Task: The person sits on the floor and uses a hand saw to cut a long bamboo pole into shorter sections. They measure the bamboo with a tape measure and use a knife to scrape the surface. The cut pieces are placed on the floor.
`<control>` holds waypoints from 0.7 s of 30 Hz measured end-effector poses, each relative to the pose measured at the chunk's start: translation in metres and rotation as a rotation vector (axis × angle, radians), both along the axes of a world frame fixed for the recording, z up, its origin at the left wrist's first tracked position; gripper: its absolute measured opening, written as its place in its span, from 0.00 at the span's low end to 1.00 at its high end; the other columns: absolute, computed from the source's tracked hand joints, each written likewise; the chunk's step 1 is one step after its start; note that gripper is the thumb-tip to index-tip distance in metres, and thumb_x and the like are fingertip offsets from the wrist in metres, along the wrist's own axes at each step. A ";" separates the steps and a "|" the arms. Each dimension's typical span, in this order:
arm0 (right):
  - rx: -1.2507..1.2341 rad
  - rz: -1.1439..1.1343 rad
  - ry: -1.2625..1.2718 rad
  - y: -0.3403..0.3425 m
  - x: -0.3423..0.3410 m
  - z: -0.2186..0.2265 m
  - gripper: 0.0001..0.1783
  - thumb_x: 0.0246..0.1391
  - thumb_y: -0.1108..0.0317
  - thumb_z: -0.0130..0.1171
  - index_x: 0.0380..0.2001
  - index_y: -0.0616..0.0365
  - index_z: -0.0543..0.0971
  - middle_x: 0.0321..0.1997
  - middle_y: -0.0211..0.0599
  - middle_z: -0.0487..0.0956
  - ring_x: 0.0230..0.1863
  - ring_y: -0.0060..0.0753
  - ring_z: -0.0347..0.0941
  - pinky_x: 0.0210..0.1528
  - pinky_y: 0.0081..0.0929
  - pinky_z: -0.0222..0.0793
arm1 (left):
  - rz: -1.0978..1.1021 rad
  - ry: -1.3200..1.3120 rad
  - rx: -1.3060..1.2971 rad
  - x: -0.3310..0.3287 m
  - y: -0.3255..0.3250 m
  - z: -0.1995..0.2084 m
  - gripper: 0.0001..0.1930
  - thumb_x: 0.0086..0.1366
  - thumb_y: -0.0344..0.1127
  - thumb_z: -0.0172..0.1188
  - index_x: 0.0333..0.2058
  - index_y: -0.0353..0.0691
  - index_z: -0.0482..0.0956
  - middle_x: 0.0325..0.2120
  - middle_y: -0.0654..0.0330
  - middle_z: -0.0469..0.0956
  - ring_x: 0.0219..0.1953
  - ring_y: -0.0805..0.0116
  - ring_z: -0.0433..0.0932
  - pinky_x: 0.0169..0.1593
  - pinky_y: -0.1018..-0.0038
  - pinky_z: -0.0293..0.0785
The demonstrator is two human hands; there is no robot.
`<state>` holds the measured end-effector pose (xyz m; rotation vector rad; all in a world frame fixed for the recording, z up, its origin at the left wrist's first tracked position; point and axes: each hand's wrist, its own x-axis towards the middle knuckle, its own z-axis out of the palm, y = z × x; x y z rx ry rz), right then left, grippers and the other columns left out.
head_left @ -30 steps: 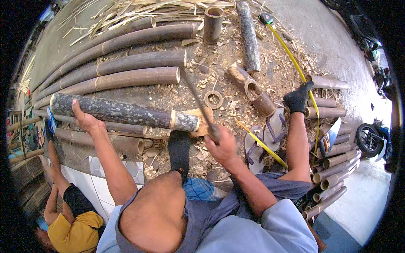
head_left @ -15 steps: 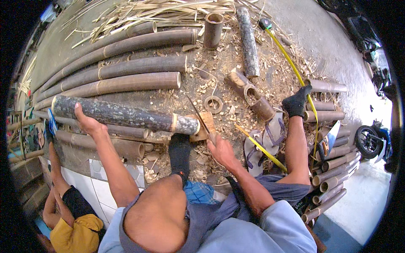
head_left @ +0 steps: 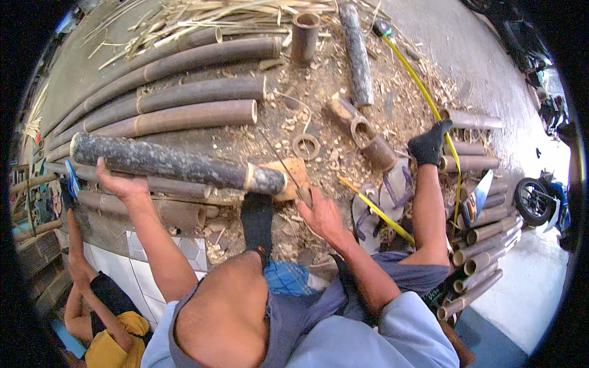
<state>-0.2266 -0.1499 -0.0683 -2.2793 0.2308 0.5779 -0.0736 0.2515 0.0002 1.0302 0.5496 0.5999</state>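
Left hand (head_left: 124,184): grip curled under speckled bamboo pole (head_left: 172,159), held across the legs' front, right end at wooden block (head_left: 296,167). Right hand (head_left: 322,216): grip closed round knife handle (head_left: 304,195).

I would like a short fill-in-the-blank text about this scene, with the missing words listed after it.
The left hand holds the mottled pole nearer to the end at the picture's ____ side. The right hand grips the bladed tool by its ____. The long measuring tape is ____ in colour. Both socks are ____.
Missing words: left; handle; yellow; black.
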 end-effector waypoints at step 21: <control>0.048 -0.010 -0.089 0.004 0.004 0.012 0.27 0.59 0.51 0.61 0.49 0.64 0.72 0.32 0.61 0.82 0.35 0.62 0.82 0.38 0.51 0.77 | -0.086 -0.108 0.045 0.007 0.016 -0.008 0.36 0.62 0.64 0.51 0.50 0.33 0.73 0.39 0.47 0.81 0.41 0.49 0.81 0.48 0.54 0.79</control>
